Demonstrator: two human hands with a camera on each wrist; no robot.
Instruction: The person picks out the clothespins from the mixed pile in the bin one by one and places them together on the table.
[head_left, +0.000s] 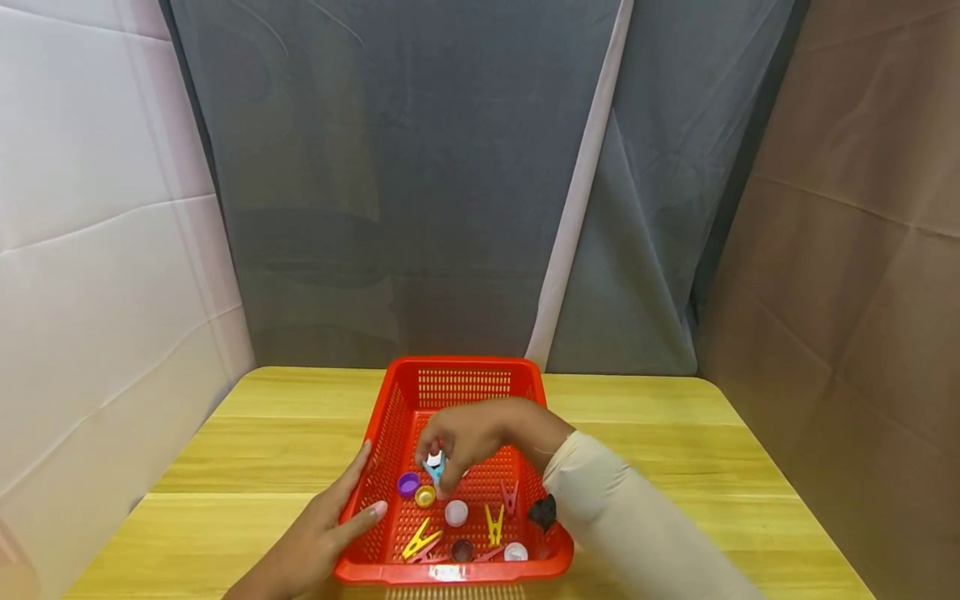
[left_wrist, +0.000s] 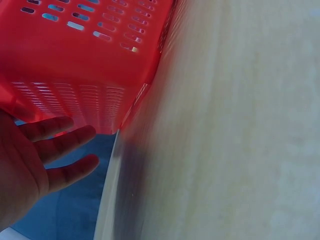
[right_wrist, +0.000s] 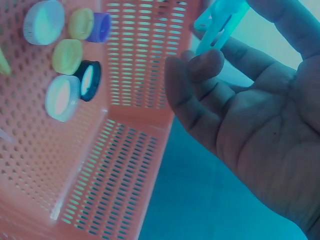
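Nearest me: a pale sleeve point(head_left: 645, 517), right arm, reaching in over the right wall of the red basket point(head_left: 382, 573); its lower end is cut off by the head view. Dark object point(head_left: 542, 512) by the cuff, overlapping the basket's right side; I cannot tell what it is.

Right hand point(head_left: 472, 433): over the basket, thumb and fingers pinching a light-blue clip point(head_left: 436, 473). Fingers cover part of the clip in the head view; the right wrist view crops its top.

Left hand point(head_left: 330, 521): at the basket's left wall, fingers extended and spread, thumb over the rim. Left wrist view gives three straight fingers outside the basket. How firmly they press, if at all, I cannot tell.

Basket floor, by the left wall: purple cap point(head_left: 408, 485), gold cap point(head_left: 425, 497) just beside it. Mid-floor: white cap point(head_left: 456, 513). Towards the right wall: pink clip point(head_left: 509, 500). Near end: yellow clip point(head_left: 414, 547) at left, brown cap point(head_left: 462, 550), another yellow clip point(head_left: 494, 532), clear cap point(head_left: 515, 552) at near right. Further pinkish pieces point(head_left: 490, 555) there are too small to identify surely. The forearm blocks part of the basket's right side.
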